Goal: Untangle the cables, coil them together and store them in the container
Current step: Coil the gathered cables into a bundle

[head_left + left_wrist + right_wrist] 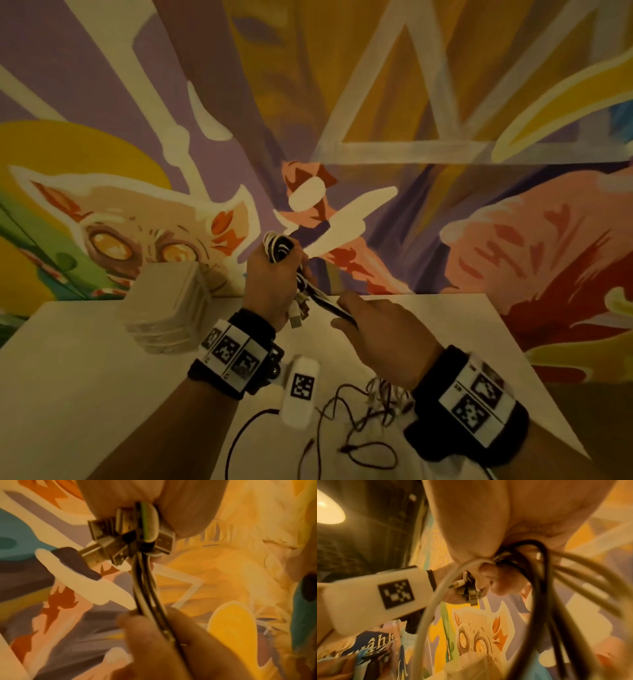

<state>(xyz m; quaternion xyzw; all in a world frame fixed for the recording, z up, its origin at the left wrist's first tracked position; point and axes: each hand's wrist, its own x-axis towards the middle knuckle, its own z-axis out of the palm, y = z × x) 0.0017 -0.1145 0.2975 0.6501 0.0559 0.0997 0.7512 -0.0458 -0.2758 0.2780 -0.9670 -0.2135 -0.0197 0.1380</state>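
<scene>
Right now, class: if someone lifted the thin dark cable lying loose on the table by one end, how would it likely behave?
The thin dark cable would probably be floppy: it lies in slack, irregular loops on the table. It looks light, being very thin. It may snag, since its loops cross the tangle beside it.

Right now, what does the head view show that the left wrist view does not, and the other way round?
Only the head view shows the white table, the pale container at its back left, the loose thin cables lying near the front edge, and the coil top above the left hand.

Only the left wrist view shows the cluster of metal USB plugs up close.

Both show the cable bundle stretched between the left hand and the right hand, before the painted wall.
</scene>
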